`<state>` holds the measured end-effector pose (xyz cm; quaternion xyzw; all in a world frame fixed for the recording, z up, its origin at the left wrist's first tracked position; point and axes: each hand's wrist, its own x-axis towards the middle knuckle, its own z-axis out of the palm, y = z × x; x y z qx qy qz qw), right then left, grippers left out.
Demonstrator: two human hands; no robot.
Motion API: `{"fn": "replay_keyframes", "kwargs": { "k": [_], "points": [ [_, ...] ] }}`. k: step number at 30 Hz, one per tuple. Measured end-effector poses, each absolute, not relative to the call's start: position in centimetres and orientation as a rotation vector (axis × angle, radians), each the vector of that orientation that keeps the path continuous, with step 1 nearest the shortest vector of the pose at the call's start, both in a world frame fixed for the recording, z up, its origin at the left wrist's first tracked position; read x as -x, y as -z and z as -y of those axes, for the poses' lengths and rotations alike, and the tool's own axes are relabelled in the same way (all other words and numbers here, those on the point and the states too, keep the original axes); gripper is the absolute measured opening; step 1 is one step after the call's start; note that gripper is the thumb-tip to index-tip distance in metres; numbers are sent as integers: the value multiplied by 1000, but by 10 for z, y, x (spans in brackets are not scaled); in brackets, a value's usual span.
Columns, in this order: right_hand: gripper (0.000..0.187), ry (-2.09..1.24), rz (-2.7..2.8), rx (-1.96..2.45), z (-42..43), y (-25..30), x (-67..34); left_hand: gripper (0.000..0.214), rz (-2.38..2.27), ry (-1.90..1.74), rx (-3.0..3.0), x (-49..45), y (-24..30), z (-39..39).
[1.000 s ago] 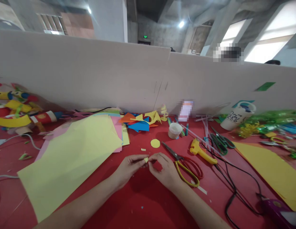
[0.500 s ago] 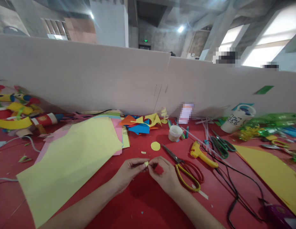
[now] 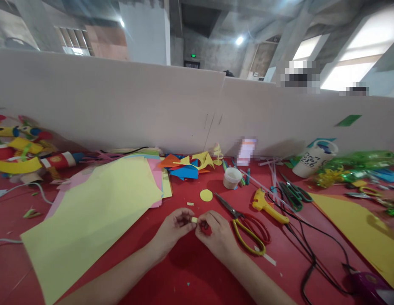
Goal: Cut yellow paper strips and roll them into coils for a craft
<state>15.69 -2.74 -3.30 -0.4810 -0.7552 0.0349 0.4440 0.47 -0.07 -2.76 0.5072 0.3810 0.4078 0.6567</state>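
Observation:
A tiny piece of pale yellow paper (image 3: 194, 220) is between the fingertips of both hands, low over the red table. My right hand (image 3: 216, 233) pinches it from the right, fingers curled inward. From the other side, my left hand (image 3: 173, 228) has its thumb and curved fingers around the piece, more loosely. Just beyond the hands lie a yellow paper disc (image 3: 206, 195) and a small pale strip (image 3: 190, 204). Scissors with red and yellow handles (image 3: 244, 224) rest beside my right hand, blades partly apart.
Large yellow paper sheets (image 3: 98, 212) spread at the left. A yellow glue gun (image 3: 268, 206) with black cables lies right, near green-handled scissors (image 3: 294, 195). A small white cup (image 3: 232, 178) and coloured scraps (image 3: 187, 167) stand before the white partition (image 3: 136, 101). Orange-yellow sheets (image 3: 359, 228) lie far right.
My left fingers have loosened and spread from a tight pinch. The small paper piece has turned and shows more of its flat face. Other things stay put.

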Motion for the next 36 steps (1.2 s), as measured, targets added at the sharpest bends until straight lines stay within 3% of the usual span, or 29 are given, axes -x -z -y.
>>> {"fn": "replay_keyframes", "kwargs": {
  "k": [7,36],
  "points": [
    [11,-430,1720,1173,25,30,-161,25,-930,-908,-1127,1,25,-6],
    [12,-316,1809,1139,26,27,-162,22,-862,-882,-1110,-3,21,-1]
  ]
}}
